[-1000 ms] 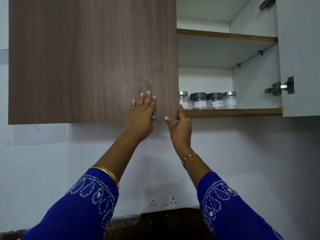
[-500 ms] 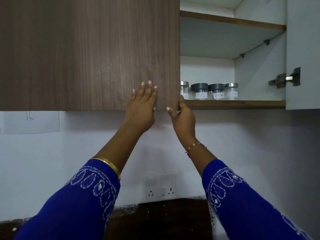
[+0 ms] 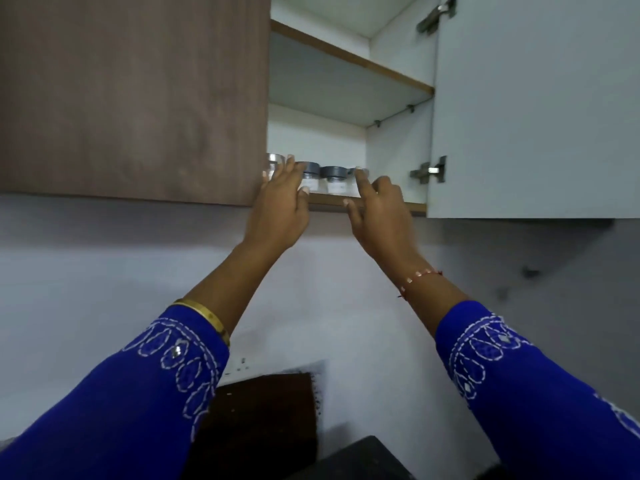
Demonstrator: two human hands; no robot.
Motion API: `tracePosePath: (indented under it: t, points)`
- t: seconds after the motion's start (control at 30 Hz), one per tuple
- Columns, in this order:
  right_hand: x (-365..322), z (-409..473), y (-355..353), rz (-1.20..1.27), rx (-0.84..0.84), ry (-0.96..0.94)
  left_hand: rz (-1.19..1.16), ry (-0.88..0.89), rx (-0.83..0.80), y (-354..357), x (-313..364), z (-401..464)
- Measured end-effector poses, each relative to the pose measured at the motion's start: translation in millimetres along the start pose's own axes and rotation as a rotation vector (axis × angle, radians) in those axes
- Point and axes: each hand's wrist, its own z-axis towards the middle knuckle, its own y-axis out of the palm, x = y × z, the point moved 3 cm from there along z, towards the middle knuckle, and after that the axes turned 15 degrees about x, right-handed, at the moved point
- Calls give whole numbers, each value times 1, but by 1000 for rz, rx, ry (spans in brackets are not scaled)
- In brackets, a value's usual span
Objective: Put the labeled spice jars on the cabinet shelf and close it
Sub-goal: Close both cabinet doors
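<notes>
Fingers (image 3: pixel 277 174) of my left hand (image 3: pixel 278 209) have slid off the brown door (image 3: pixel 135 98) and now reach, straight and holding nothing, to the spice jars (image 3: pixel 332 178) lined up on the lower shelf (image 3: pixel 381 205). My right hand (image 3: pixel 379 209) has left the door's edge too; its forefinger points at the rightmost jar, thumb at the shelf lip, gripping nothing. So the jars seem placed, perhaps needing a nudge back. Both doors, brown and white door (image 3: pixel 533 109), are not yet shut.
</notes>
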Motion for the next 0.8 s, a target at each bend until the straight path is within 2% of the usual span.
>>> tracePosePath:
  t: [0.13, 0.37, 0.57, 0.67, 0.8]
  points:
    - [60, -2, -44, -200, 15, -128, -174, 49, -35, 43, 68, -7]
    - [174, 12, -138, -444, 105, -131, -300, 250, -58, 115, 196, -15]
    - [273, 29, -207, -665, 189, -181, -397, 269, -3, 171, 293, -7]
    - [317, 35, -232, -684, 226, -68, -426, 297, -5, 195, 335, -4]
    - [364, 36, -243, -463, 241, 216, -426, 298, -13, 224, 371, 1]
